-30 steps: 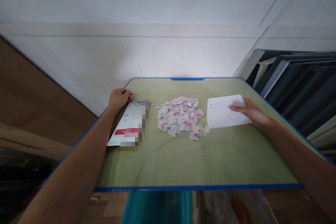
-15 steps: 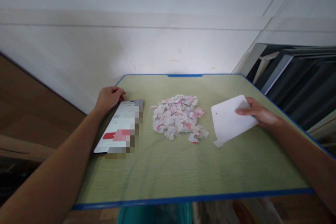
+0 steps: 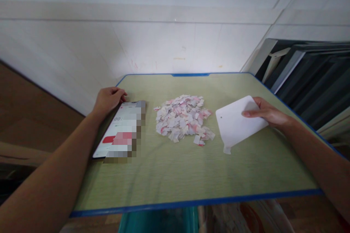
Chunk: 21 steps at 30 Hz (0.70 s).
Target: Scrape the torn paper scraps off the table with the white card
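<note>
My right hand (image 3: 264,112) grips a flat white card (image 3: 237,122) with rounded corners and a small hole near its left corner. The thumb lies on top; the other fingers are mostly hidden beneath. A small paper scrap (image 3: 227,150) shows at the card's lower corner. Left of the card lies a loose pile of torn paper bits (image 3: 184,118), white with some pink and red. My left hand (image 3: 109,98) rests at the table's left edge with curled fingers, holding nothing visible. Just below it is a smartphone (image 3: 120,116), screen up, partly blurred by pixelation.
The light green table (image 3: 169,174) has a blue rim. A white wall (image 3: 153,43) stands behind it. Dark flat panels (image 3: 308,80) lean at the right. Beneath the front edge are a teal bin (image 3: 158,222) and a printed bag (image 3: 246,218).
The view has shifted slightly, so the table and what lies on it appear a little further up and left. Both hands keep nearly the same pose; the scrap at the card's corner hangs more downward.
</note>
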Tool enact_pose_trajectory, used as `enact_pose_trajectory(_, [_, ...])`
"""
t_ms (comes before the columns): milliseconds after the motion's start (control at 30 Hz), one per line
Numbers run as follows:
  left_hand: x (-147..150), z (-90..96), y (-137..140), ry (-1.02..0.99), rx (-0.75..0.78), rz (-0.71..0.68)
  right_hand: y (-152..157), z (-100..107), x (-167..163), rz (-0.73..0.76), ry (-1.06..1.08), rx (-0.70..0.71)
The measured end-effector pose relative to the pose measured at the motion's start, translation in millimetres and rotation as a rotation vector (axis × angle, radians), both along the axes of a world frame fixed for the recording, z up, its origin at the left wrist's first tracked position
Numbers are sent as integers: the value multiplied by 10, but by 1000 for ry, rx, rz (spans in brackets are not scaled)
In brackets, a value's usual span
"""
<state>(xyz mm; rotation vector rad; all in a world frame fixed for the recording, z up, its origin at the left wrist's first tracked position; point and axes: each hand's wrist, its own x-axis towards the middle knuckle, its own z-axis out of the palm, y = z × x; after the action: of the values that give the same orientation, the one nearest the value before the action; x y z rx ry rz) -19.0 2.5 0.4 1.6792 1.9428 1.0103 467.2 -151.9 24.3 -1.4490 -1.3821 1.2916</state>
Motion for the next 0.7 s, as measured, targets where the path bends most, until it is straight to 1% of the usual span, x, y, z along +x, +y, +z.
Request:
enact_pose_trajectory(100, [11, 3, -6, -16, 10, 0, -33, 29, -24, 57, -22, 1])
enact_pose_trajectory(300, [13, 4, 2, 32, 8, 12, -136, 68, -196, 284, -24, -137])
enact_pose_trajectory(400, [-2, -9, 22, 38, 10, 11, -160, 62, -264, 372, 2, -165])
enact_pose_trajectory(600, [3, -23, 22, 38, 12, 15, -184, -11, -204, 459, 77, -135])
enact_pose_trajectory(633, [10, -20, 16, 36, 13, 15, -184, -32, -187, 457, 108, -128])
enact_pose_trajectory(700, [25, -12, 4, 31, 11, 15, -173, -73, -159, 402, 185, -103])
